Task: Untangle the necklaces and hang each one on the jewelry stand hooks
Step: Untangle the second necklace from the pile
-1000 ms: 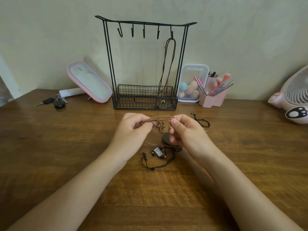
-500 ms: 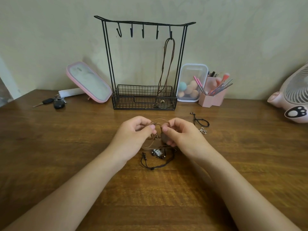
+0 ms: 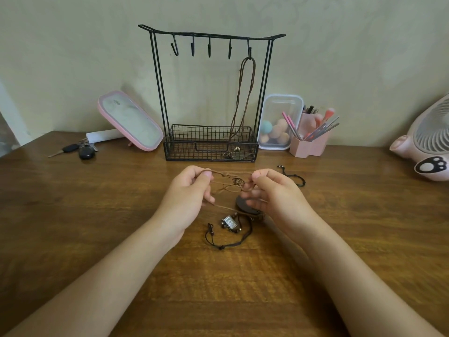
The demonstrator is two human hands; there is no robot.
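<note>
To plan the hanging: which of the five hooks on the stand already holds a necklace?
The rightmost hook: a brown cord necklace hangs from it down to the wire basket. The other four hooks are bare.

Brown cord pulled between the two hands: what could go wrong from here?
1. The left hand and right hand pinch the brown cord on either side of a knot with a small metal charm. Pulling outward may tighten the knot rather than loosen it.
2. The cord runs down to a dark round pendant lying close beside a black-cord necklace on the table. Lifting might drag that one along and snag them together.
</note>
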